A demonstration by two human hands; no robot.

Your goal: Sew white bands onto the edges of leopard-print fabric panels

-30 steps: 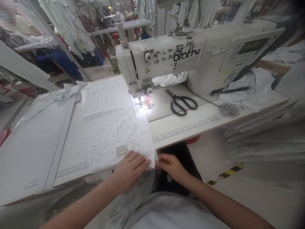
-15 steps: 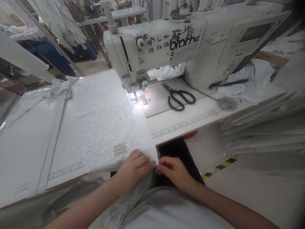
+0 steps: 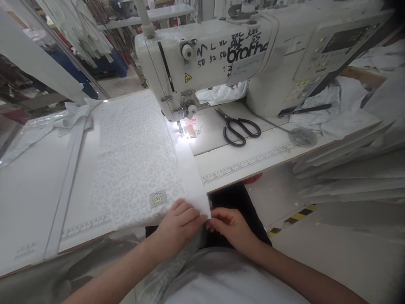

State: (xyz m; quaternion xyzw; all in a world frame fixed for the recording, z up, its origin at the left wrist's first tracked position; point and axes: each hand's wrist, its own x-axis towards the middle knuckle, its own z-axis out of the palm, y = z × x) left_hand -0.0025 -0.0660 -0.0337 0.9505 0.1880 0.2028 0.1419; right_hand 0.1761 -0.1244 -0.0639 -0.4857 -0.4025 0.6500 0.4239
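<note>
A pale leopard-print fabric panel (image 3: 133,160) lies flat on the sewing table (image 3: 31,181), running up to the needle of a white sewing machine (image 3: 221,55). A small sewn-on label (image 3: 157,198) sits near its front edge. My left hand (image 3: 177,226) lies on the fabric's near right corner, fingers curled onto it. My right hand (image 3: 229,226) pinches the same corner from the right, just off the table's edge. More of the fabric hangs down into my lap.
Black scissors (image 3: 238,129) lie on the machine bed to the right of the needle. A printed ruler strip (image 3: 247,162) runs along the table's front edge. Stacked white cloth pieces (image 3: 348,169) fill the right side. Hanging garments and other tables stand behind.
The view has shifted slightly closer to the machine. Both hands have drawn together at the fabric's near right corner and now stay nearly still.
</note>
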